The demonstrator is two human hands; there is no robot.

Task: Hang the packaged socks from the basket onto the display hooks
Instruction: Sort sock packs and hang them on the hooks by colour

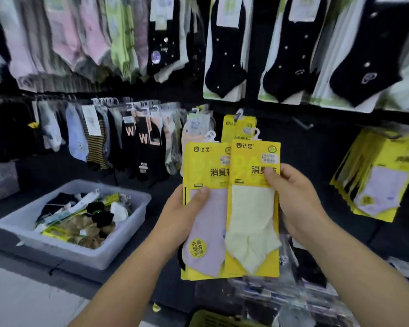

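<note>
My left hand [187,208] grips a yellow pack with a pale pink sock [206,223], thumb on its front. My right hand [291,199] pinches a second yellow pack with a cream sock [253,223], which overlaps the first on the right. Both packs stand upright with white plastic hangers on top. Behind them another yellow pack [239,126] hangs on the dark display wall. A bare metal display hook [304,123] sticks out to the right of it. The rim of a yellow-green basket [213,319] shows at the bottom edge.
A translucent white bin [99,253] full of mixed sock packs sits on the ledge at left. Rows of socks [128,135] hang left; black socks [227,55] hang above. A bunch of yellow packs [383,180] hangs at right. Clear-wrapped packs [281,298] lie below my hands.
</note>
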